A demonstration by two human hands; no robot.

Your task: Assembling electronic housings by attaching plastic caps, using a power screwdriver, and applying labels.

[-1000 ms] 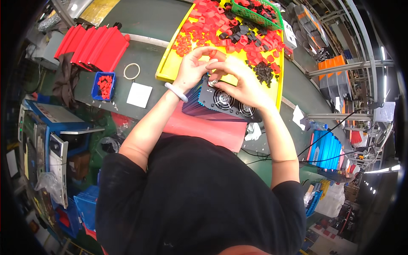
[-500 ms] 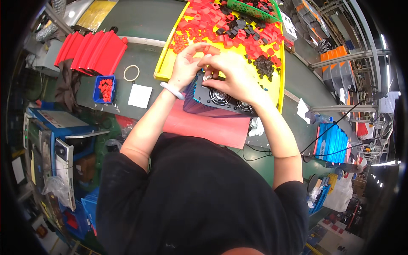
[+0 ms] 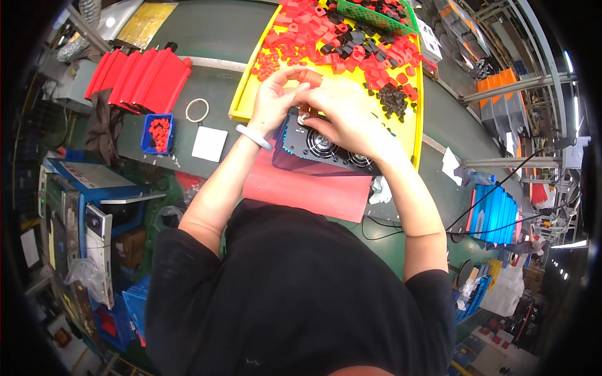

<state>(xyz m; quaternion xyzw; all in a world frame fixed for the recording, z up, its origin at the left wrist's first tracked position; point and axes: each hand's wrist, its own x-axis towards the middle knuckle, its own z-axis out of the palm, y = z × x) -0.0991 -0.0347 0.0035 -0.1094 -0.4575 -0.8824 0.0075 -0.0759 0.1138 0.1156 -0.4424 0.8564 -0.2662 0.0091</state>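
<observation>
A dark finned box with two round fans in its end panel (image 3: pixel 295 143), perhaps a power inverter, lies before me under both hands. My right hand (image 3: pixel 345 116) is closed, thumb and fingers pinching a small silvery metal terminal (image 3: pixel 303 118) at the panel's left end. Just left of it, my left hand (image 3: pixel 273 103) pinches a small red plastic cap (image 3: pixel 311 78) between thumb and forefinger, above the far edge of the box. The right hand covers part of the panel.
A yellow tray (image 3: pixel 241 103) beyond holds loose red and black caps and a green basket (image 3: pixel 370 17). A red mat (image 3: pixel 301 191) lies under the box. Leftward are a blue bin (image 3: pixel 148 141), white paper (image 3: pixel 209 144), a pale ring (image 3: pixel 197 110) and red finned housings (image 3: pixel 157 81).
My right fingers have shifted slightly around the metal terminal, and the red cap in my left hand shows more plainly. The whole view has moved a little.
</observation>
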